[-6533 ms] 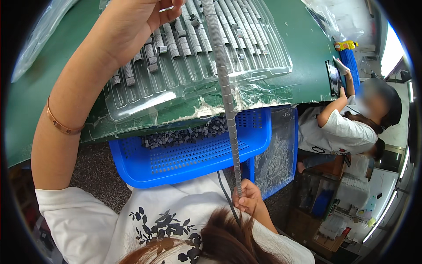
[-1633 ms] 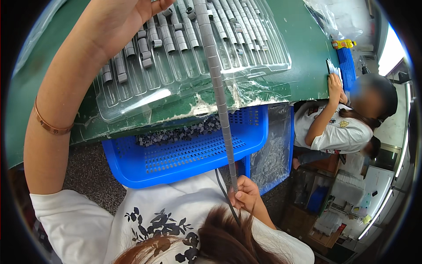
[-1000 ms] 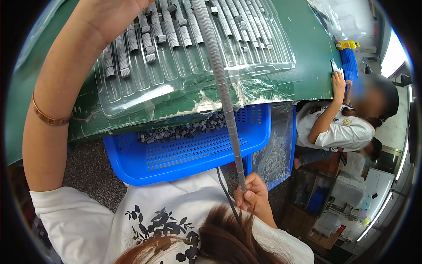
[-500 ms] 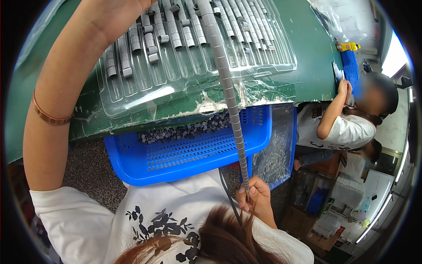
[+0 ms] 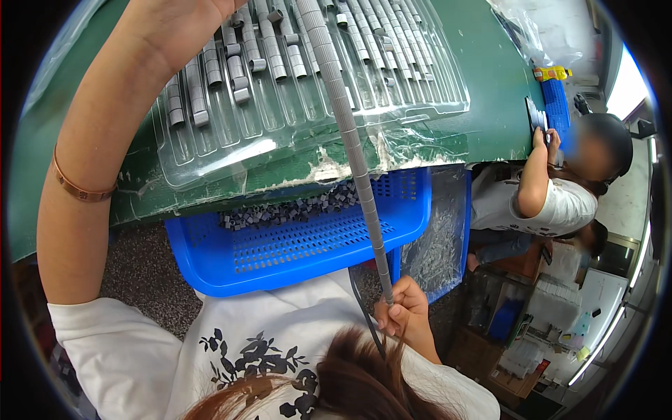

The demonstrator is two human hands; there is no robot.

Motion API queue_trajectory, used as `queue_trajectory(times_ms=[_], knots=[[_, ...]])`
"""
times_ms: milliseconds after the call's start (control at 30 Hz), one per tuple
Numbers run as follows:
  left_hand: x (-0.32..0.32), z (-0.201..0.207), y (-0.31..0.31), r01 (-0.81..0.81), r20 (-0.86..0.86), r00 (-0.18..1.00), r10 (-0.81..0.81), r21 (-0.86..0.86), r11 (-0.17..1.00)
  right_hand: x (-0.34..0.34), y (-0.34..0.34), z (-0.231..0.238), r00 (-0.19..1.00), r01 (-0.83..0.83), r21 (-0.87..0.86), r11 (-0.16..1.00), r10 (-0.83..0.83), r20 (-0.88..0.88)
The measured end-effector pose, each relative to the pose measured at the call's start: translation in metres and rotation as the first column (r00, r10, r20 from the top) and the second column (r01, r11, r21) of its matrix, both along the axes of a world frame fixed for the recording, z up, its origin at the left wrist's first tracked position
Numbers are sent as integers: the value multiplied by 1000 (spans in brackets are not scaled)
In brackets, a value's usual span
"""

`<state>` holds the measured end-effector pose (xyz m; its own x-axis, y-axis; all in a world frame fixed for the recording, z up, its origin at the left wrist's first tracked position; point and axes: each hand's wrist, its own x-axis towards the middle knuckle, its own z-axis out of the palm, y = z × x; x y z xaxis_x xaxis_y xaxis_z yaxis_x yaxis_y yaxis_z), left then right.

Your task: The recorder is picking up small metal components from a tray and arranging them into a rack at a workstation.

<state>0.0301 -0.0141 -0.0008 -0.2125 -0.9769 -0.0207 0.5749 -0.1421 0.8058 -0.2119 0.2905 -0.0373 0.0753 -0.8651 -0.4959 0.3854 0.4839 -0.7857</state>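
Note:
A long rod of grey ridged ring-like pieces (image 5: 358,157), strung end to end, slants from the top edge down past the table edge. Its lower end sits in my right hand (image 5: 407,318), whose fingers and thumb close round it. My left hand (image 5: 183,24) reaches over the table at the top left. Its fingers run out of the picture, so what they hold is hidden. Under the rod, a clear ribbed plastic tray (image 5: 262,150) lies on the table, with rows of similar grey cylinders (image 5: 274,52) in its grooves; a few sit out of line.
The green table (image 5: 490,98) has a worn, chipped front edge. Below it, a blue perforated basket (image 5: 301,269) holds many small grey pieces (image 5: 294,208) near my lap. A plastic-lined blue bin (image 5: 437,238) stands to its right. Another person (image 5: 535,189) works at the table's right side.
The upper part of the rod has swung slightly left, and its lower end has shifted slightly left. My right fingers have shifted a little at the end. The other person's arm has moved.

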Motion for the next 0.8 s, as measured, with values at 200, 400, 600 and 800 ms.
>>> queue_trajectory(times_ms=[200, 400, 600, 800], knots=[[-10, 4, 9, -155, 11, 988, 155, -42, 987, -1, 1, 0, 1000, 4, 50, 999, -4, -9], [-14, 6, 12, -119, 49, 991, 123, -68, 991, -2, 1, 3, 1000, -5, 66, 998, 7, -26], [-9, 1, 7, -82, 46, 995, 86, -91, 993, -4, 0, 3, 999, -16, 46, 999, 18, -48], [-13, 3, 8, -112, 72, 990, 117, -80, 991, -6, 0, 1, 994, -77, 36, 996, 79, -71]])
